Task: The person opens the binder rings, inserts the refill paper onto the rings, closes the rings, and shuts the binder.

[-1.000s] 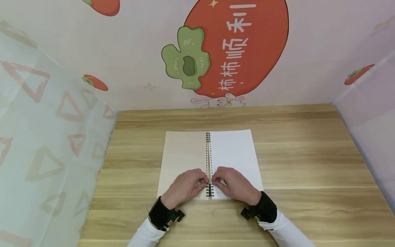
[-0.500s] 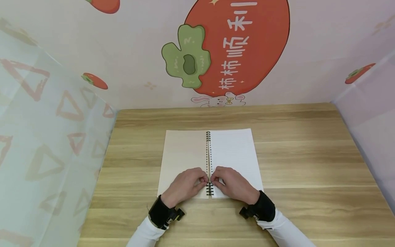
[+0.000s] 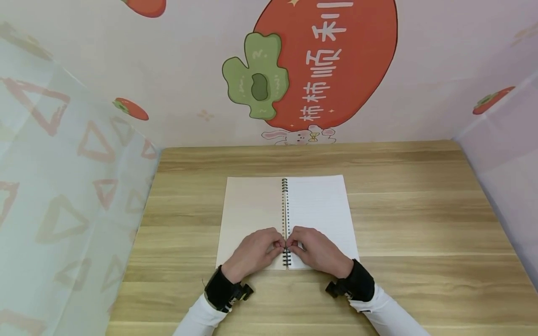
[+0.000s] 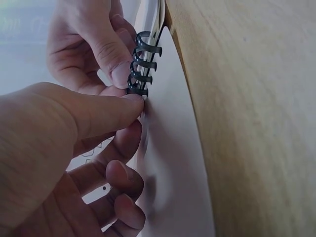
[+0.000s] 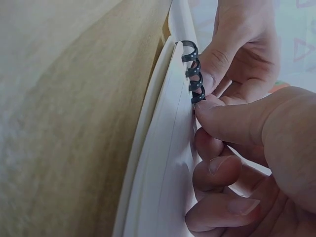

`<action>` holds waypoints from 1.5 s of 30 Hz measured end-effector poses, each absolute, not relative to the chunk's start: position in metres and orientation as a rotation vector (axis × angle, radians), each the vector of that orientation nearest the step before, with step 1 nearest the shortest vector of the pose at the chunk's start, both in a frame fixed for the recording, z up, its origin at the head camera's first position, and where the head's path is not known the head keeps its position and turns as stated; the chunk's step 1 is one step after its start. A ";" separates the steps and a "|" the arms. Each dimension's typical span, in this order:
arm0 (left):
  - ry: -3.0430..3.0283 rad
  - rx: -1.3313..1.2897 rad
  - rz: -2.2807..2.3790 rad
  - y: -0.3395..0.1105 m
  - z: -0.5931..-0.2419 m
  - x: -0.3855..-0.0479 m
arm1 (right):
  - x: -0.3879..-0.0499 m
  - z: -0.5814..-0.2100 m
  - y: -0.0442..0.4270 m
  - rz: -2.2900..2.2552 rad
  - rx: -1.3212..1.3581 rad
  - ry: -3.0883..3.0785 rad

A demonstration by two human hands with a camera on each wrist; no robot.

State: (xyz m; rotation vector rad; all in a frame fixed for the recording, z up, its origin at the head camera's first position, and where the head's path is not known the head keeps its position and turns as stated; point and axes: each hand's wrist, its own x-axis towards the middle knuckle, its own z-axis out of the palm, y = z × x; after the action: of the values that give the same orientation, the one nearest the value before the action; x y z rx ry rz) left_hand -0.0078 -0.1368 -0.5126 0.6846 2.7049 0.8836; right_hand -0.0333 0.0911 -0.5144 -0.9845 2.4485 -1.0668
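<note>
An open loose-leaf notebook lies flat, with a beige cover [image 3: 252, 200] on the left and lined white pages [image 3: 317, 200] on the right. Black binding rings [image 3: 286, 257] join the halves at the near end of the spine, and more rings [image 3: 284, 184] sit at the far end. Between them the punched holes show bare. My left hand [image 3: 254, 252] pinches the left side of a ring strip with thumb and forefinger. Fingertips nearly touching it, my right hand [image 3: 319, 249] pinches the right side. Both wrist views show curved rings [image 4: 142, 64] beside the thumbs; the pinched part is mostly hidden.
The notebook rests on a wood-grain table [image 3: 420, 224]. A printed backdrop with a big red persimmon [image 3: 353, 56] rises behind the table, and patterned sheets [image 3: 63, 186] stand at both sides. Black camera straps [image 3: 220, 289] circle the wrists.
My right hand has shifted slightly left, and the fingertips of both hands are closer together. The gap along the spine looks narrower. Both hands keep their pinch.
</note>
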 end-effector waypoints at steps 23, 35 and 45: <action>2.767 0.658 0.858 -0.139 -0.506 0.007 | -0.024 -0.506 0.102 -1.015 -0.933 2.503; 2.792 0.714 0.783 -0.132 -0.505 0.032 | 0.000 -0.503 0.108 -0.959 -0.943 2.499; 2.849 0.724 0.749 -0.130 -0.510 0.033 | 0.004 -0.509 0.101 -0.927 -1.002 2.569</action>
State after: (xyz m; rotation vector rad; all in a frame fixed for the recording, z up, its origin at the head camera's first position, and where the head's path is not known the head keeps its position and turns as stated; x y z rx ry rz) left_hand 0.0330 -0.1304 -0.5096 0.7243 2.8494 0.7489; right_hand 0.0043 0.1006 -0.5092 -1.0018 2.5689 -0.9272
